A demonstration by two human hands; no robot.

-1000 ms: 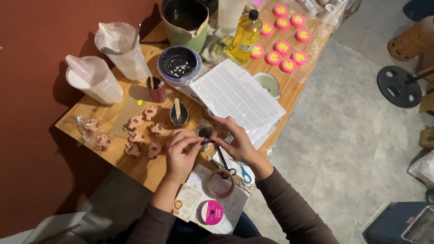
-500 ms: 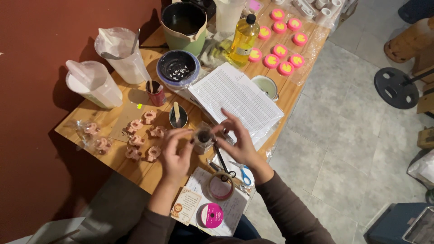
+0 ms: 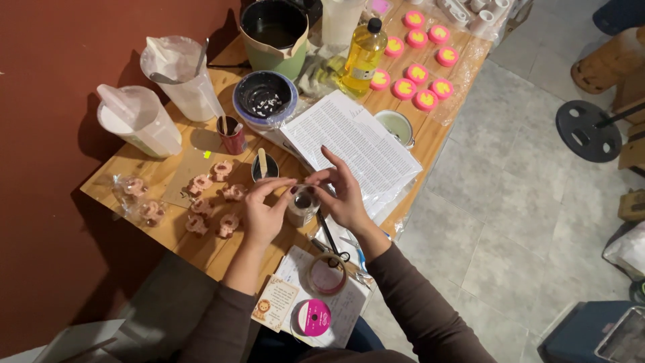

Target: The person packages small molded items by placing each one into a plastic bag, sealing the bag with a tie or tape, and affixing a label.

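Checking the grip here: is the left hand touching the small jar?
Touching. The head view shows the left hand with fingertips on the small jar, opposite the right hand.

A wooden table (image 3: 201,242) stands against a dark red wall (image 3: 60,81). The floor (image 3: 510,228) is laid with pale grey tiles. A round black base (image 3: 588,131) rests on the floor right of the table. Lighting is dim and even.
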